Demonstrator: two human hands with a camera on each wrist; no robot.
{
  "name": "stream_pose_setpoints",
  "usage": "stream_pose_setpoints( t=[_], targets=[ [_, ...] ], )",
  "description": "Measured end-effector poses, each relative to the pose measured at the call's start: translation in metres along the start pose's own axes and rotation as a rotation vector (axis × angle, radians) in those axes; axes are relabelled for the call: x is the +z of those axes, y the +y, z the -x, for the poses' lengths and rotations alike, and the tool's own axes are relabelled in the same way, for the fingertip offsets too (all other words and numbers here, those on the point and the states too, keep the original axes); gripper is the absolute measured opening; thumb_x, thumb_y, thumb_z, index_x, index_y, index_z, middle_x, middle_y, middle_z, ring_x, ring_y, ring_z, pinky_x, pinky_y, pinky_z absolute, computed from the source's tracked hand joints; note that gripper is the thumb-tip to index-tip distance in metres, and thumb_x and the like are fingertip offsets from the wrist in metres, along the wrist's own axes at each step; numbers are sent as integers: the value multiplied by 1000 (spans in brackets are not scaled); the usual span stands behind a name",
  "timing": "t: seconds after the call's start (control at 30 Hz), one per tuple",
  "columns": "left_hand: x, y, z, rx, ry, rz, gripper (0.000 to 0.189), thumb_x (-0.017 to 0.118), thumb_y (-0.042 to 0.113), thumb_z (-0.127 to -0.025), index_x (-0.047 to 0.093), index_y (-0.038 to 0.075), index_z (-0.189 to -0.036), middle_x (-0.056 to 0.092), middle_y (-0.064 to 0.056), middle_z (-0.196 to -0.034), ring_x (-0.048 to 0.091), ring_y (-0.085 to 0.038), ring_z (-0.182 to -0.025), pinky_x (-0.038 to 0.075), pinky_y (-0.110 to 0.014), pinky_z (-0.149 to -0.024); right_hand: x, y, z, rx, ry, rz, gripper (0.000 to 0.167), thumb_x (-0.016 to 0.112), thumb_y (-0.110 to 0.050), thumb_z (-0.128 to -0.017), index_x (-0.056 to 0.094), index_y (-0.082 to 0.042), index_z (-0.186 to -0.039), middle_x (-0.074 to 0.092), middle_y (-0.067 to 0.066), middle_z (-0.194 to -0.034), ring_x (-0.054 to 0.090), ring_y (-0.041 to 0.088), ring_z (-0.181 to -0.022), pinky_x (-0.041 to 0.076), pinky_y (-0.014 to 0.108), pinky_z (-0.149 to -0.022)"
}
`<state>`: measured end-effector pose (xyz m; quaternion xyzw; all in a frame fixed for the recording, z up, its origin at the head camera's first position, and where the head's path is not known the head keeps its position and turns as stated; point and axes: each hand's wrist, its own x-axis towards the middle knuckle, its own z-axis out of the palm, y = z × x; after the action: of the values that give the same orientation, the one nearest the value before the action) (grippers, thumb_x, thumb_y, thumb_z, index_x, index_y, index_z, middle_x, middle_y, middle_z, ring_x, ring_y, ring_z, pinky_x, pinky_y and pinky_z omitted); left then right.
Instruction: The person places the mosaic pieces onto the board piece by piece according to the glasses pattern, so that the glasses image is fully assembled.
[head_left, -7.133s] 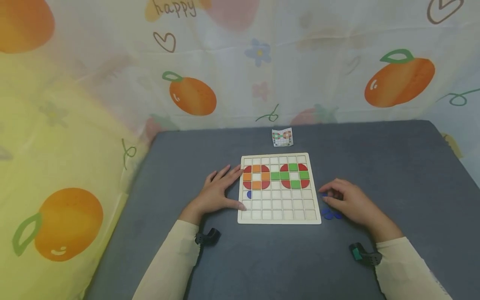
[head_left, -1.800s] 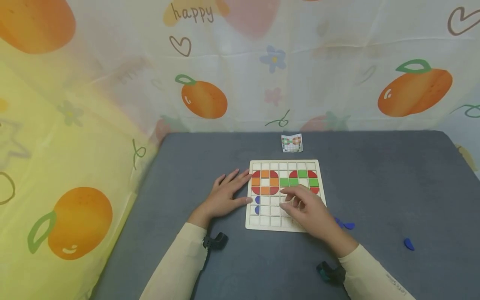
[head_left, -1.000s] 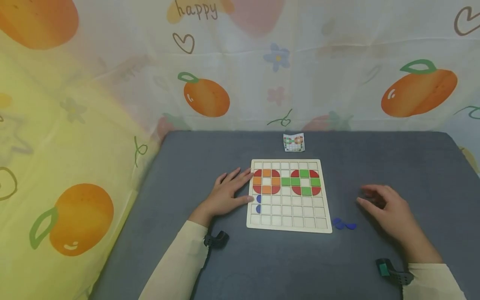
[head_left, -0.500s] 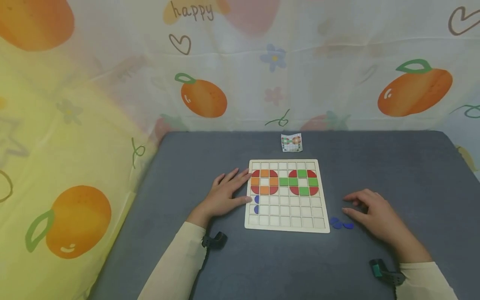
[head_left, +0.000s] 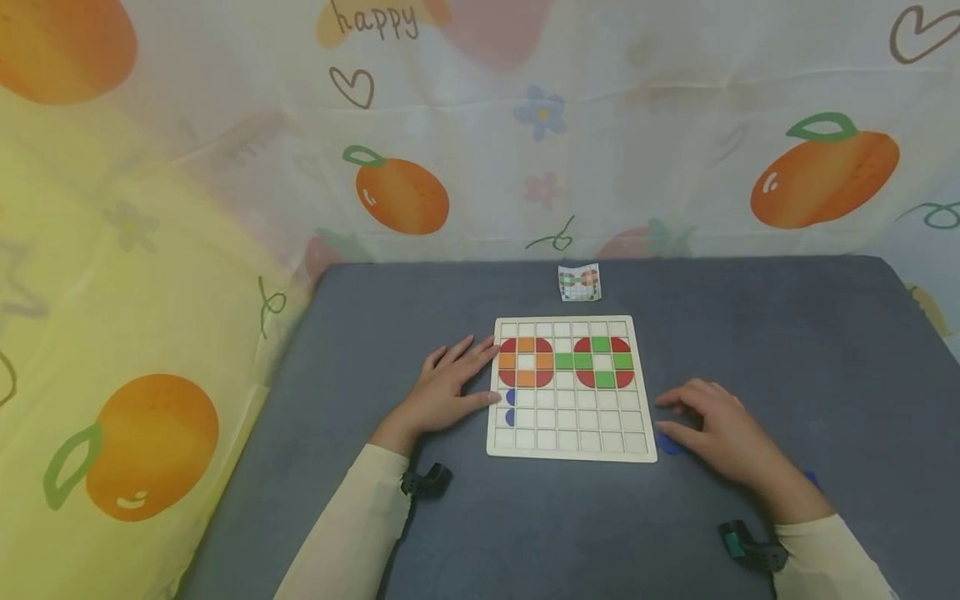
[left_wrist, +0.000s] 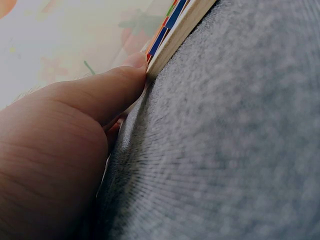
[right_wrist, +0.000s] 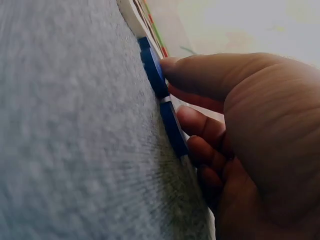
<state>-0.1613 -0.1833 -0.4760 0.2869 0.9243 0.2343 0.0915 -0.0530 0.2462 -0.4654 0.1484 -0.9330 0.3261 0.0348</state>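
A cream grid board lies on the table, set with red, orange and green tiles. Two blue half-round pieces sit in its left column. My left hand has its fingers spread, fingertips and thumb at the board's left edge. By the lower right corner lie loose blue half-round pieces, partly hidden under my right hand. In the right wrist view the thumb touches one blue piece, and another blue piece lies beside the bent fingers. Thumb and forefinger stand apart in the head view.
A small printed card with a coloured pattern lies behind the board. One more blue piece shows beside the right wrist. A fruit-print cloth hangs along the back edge of the grey table.
A second blue half-round was added to the board's left column. My right hand went from over the board out to the right, then back left onto the loose blue pieces. Left hand stays.
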Motion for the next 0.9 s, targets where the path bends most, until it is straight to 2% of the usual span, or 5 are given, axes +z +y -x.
stream_pose_setpoints(
  t=[0.27, 0.47, 0.6, 0.73, 0.9],
  targets=[
    [0, -1, 0, 2, 4, 3, 86, 68, 59, -104, 31, 26, -174, 21, 14, -178, 7, -17, -165, 2, -58, -127, -6, 8, 5, -74, -67, -49, 30, 92, -19, -91, 79, -20, -117, 63, -11, -111, 52, 13, -101, 41, 45, -86],
    [-1, -1, 0, 3, 3, 5, 86, 69, 58, -104, 31, 26, -174, 21, 14, -178, 7, -17, -165, 3, -58, -127, -9, 4, 4, -48, -106, -52, 28, 94, -24, -89, 78, -21, -112, 62, -11, -108, 51, 16, -99, 42, 47, -84],
    [0, 0, -1, -3, 2, 3, 86, 69, 58, -104, 31, 26, -174, 22, 14, -178, 7, -17, -165, 2, -58, -127, -8, 3, 4, -60, -93, -47, 25, 94, -22, -88, 77, -25, -105, 62, -13, -105, 53, 17, -101, 40, 50, -86],
    [0, 1, -1, -3, 4, 4, 85, 69, 58, -104, 32, 25, -174, 22, 13, -178, 8, -18, -165, 2, -58, -127, -5, 1, 3, -76, -48, -26, 20, 92, -18, -90, 75, -28, -96, 62, -16, -101, 55, 17, -99, 40, 48, -85],
    [-1, 2, 0, -2, 6, 3, 86, 70, 57, -103, 33, 25, -174, 22, 13, -178, 8, -19, -165, 3, -58, -127, -4, -5, 2, -82, -51, -2, 19, 89, -12, -92, 76, -25, -95, 63, -16, -100, 57, 15, -97, 47, 45, -85]
  ],
)
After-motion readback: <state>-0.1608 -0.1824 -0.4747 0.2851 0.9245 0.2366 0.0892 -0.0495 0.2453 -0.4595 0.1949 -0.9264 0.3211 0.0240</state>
